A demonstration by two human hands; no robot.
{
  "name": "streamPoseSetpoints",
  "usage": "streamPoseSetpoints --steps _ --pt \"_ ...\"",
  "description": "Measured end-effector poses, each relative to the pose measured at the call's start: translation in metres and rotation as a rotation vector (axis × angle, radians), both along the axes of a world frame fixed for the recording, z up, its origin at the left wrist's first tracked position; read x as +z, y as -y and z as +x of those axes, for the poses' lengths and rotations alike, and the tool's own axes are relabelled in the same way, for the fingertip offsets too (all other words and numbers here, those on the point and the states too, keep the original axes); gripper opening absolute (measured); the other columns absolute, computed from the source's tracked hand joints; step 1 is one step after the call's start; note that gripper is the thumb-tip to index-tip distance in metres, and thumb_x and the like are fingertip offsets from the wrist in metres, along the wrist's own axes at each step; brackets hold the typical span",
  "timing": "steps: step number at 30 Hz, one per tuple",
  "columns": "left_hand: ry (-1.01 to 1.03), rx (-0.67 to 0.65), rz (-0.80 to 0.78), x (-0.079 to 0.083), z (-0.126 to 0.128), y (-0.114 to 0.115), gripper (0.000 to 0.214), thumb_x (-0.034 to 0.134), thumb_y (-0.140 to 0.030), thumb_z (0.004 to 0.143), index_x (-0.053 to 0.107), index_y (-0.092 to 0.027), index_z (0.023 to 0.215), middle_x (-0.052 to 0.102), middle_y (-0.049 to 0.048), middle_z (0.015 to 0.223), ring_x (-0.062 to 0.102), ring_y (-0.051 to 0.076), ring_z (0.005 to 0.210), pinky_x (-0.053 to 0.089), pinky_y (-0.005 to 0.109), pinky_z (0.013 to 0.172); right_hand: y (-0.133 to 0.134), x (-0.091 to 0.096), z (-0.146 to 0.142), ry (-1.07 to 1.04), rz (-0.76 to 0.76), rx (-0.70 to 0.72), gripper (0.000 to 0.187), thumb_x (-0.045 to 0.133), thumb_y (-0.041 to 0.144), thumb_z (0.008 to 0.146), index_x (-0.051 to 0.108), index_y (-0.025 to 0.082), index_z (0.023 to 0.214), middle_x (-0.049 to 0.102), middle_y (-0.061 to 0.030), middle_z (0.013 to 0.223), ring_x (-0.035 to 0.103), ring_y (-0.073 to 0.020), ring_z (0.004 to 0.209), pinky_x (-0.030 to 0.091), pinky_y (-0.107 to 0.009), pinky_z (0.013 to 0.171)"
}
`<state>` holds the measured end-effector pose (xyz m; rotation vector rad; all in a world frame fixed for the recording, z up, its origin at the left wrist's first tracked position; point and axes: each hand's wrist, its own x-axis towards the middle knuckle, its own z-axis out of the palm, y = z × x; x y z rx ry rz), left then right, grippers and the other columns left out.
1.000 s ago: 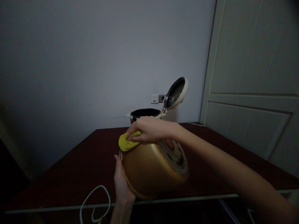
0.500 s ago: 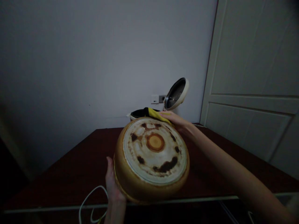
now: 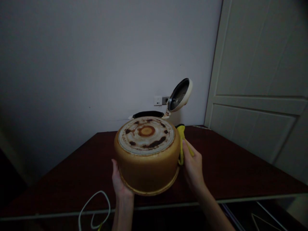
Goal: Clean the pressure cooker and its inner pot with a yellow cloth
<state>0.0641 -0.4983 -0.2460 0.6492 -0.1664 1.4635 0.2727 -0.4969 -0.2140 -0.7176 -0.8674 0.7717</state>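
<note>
A gold rice cooker inner pot (image 3: 148, 171) is held bottom up above the table, its pale base marked with dark brown stains. My left hand (image 3: 120, 183) grips the pot's rim at the lower left; most of its fingers are hidden behind the pot. On the other side, my right hand (image 3: 192, 160) is closed on a yellow and black cloth (image 3: 181, 141), which presses against the pot's right wall. Behind the pot stands the rice cooker (image 3: 149, 114), its lid (image 3: 181, 94) raised and tilted to the right.
The dark red table (image 3: 81, 163) reaches back to the wall. A wall socket (image 3: 158, 100) is behind the cooker. At the front left edge, a white cable (image 3: 92, 197) loops. A panelled door (image 3: 255, 80) stands on the right.
The pot has tipped so more of its side wall faces me. My right hand has moved with the cloth from the base's far edge down to the pot's right side.
</note>
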Motion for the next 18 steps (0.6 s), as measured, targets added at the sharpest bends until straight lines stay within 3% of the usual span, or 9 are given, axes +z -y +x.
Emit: streamPoseSetpoints --steps 3,6,8,12,15,18 --pt "0.013 0.013 -0.022 -0.005 0.003 -0.002 0.058 0.018 -0.050 0.095 0.064 -0.023 0.119 0.071 0.0065 0.103 0.055 0.018 0.117 0.024 0.035 0.111 0.018 -0.035 -0.020 0.119 0.052 -0.332 0.035 0.060 0.033 0.083 0.064 0.019 0.116 0.061 -0.0084 0.124 0.055 -0.0245 0.117 0.040 -0.045 0.103" --pt "0.005 0.036 -0.097 -0.006 0.009 -0.002 0.055 0.022 -0.048 0.095 0.066 -0.022 0.116 0.072 0.0081 0.100 0.059 0.021 0.112 0.028 0.037 0.110 0.030 -0.056 -0.038 0.380 0.374 -0.569 0.033 0.061 0.016 0.082 0.065 0.025 0.113 0.059 -0.0056 0.126 0.052 -0.0259 0.120 0.042 -0.049 0.101" --pt "-0.007 0.082 -0.194 -0.003 0.015 0.000 0.054 0.026 -0.048 0.095 0.069 -0.020 0.111 0.073 0.0093 0.095 0.063 0.023 0.105 0.034 0.039 0.107 0.034 -0.058 -0.046 0.619 0.632 -0.625 0.036 0.060 0.010 0.080 0.066 0.029 0.110 0.058 -0.0010 0.127 0.046 -0.0242 0.126 0.035 -0.048 0.107" --pt "-0.004 0.157 -0.367 0.007 0.022 0.006 0.051 0.035 -0.047 0.093 0.075 -0.015 0.094 0.074 0.0110 0.080 0.070 0.024 0.089 0.049 0.039 0.092 0.038 -0.039 -0.058 1.026 0.900 -0.607 0.029 0.044 0.013 0.091 0.068 0.024 0.104 0.062 0.0033 0.122 0.044 -0.0158 0.128 0.016 -0.037 0.116" --pt "0.010 0.105 -0.331 0.008 0.020 0.007 0.056 0.031 -0.045 0.094 0.075 -0.013 0.083 0.074 0.0109 0.078 0.071 0.020 0.078 0.055 0.028 0.080 0.038 -0.014 -0.061 1.124 0.971 -0.598 0.030 0.039 0.017 0.095 0.068 0.019 0.101 0.062 0.0022 0.122 0.046 -0.0152 0.126 0.018 -0.035 0.115" --pt "0.019 0.074 -0.210 0.004 0.015 0.004 0.054 0.026 -0.036 0.096 0.074 -0.012 0.091 0.074 0.0106 0.089 0.070 0.017 0.083 0.054 0.025 0.080 0.039 0.012 -0.061 1.201 1.033 -0.572 0.026 0.043 0.017 0.094 0.069 0.019 0.095 0.065 0.0015 0.119 0.051 -0.0151 0.122 0.023 -0.034 0.113"
